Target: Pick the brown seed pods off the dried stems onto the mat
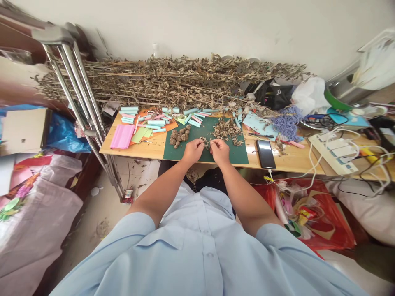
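Observation:
My left hand (pixel 193 150) and my right hand (pixel 220 150) meet over the front edge of a dark green cutting mat (pixel 237 154). Both hands have their fingers pinched on a small clump of dried brown leaves (pixel 206 143) held between them. A pile of small brown rolled leaf pieces (pixel 180 136) lies on the mat to the left of my hands. A loose heap of dried leaves (pixel 226 130) lies on the mat behind my right hand.
A long bundle of dried leafy stalks (pixel 173 80) lies along the back of the wooden table (pixel 290 160). Teal and pink paper rolls (pixel 154 119), a pink sheet (pixel 122 136), a phone (pixel 266 153), a power strip (pixel 333 153) and metal crutches (pixel 82 94) surround the mat.

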### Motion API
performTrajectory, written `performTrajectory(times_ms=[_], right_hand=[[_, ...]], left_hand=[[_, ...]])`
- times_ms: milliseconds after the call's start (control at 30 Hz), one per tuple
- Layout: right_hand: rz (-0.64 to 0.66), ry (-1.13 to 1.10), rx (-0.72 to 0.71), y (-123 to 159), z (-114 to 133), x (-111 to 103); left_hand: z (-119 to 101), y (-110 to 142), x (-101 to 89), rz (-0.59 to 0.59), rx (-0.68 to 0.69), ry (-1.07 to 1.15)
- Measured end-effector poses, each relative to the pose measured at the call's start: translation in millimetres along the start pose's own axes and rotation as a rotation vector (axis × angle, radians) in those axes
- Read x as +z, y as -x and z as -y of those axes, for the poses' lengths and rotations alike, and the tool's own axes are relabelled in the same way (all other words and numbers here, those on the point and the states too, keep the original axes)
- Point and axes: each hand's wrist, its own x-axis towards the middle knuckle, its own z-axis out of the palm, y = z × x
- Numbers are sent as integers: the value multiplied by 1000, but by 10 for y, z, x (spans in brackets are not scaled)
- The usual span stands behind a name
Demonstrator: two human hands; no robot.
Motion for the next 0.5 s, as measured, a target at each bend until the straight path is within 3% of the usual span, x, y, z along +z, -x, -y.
performTrajectory(times_ms=[267, 500], right_hand=[[31, -36, -8, -31, -100, 8], [92, 20, -59, -5, -60, -43]], left_hand=[[12, 6, 1, 8, 49, -53], [25, 12, 25, 47, 185, -151]])
